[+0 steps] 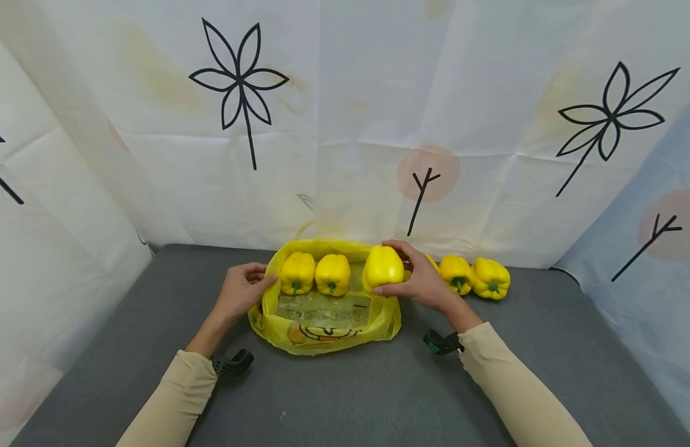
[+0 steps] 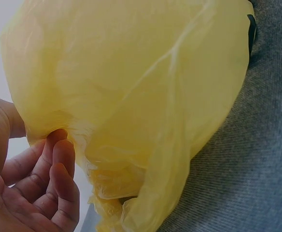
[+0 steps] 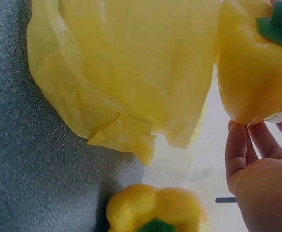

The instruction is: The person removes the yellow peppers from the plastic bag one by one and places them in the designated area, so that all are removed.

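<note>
A yellow plastic bag (image 1: 322,345) lies on the table with its mouth spread upward. Inside, toward its far side, sit two yellow bell peppers, one on the left (image 1: 297,272) and one beside it (image 1: 333,274), green stems facing me. My left hand (image 1: 240,290) pinches the bag's left rim between thumb and fingers; the left wrist view shows the film (image 2: 131,72) gathered at the fingertips (image 2: 63,152). My right hand (image 1: 425,282) grips a third bell pepper (image 1: 383,269) over the bag's right rim. Its green stem (image 3: 274,29) shows in the right wrist view.
Right of the bag, on the grey table (image 1: 333,397), more yellow bell peppers stand in a row: one (image 1: 456,273), another at the end (image 1: 491,279), and one partly hidden behind my right hand. A printed white cloth (image 1: 350,112) hangs behind the table.
</note>
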Motion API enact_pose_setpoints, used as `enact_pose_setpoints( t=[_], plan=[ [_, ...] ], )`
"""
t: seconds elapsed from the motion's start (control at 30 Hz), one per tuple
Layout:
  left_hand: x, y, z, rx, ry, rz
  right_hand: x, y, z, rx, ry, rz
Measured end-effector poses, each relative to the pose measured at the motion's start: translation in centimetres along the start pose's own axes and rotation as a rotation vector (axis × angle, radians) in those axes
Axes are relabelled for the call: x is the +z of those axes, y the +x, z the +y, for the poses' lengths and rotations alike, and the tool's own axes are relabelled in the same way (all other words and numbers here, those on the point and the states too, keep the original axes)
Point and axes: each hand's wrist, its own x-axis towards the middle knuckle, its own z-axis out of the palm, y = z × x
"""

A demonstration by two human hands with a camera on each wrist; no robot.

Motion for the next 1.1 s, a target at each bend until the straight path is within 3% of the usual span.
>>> enact_pose_setpoints(
  t=[0.5,1.1],
  plan=[
    [0.0,0.0,0.0,-0.007,-0.002,0.008,-1.3,-2.3,0.0,-0.030,0.019,0.024],
    [0.0,0.0,0.1,-0.005,-0.001,0.007,-2.6,-4.7,0.8,-0.007,-0.014,0.049]
  ],
)
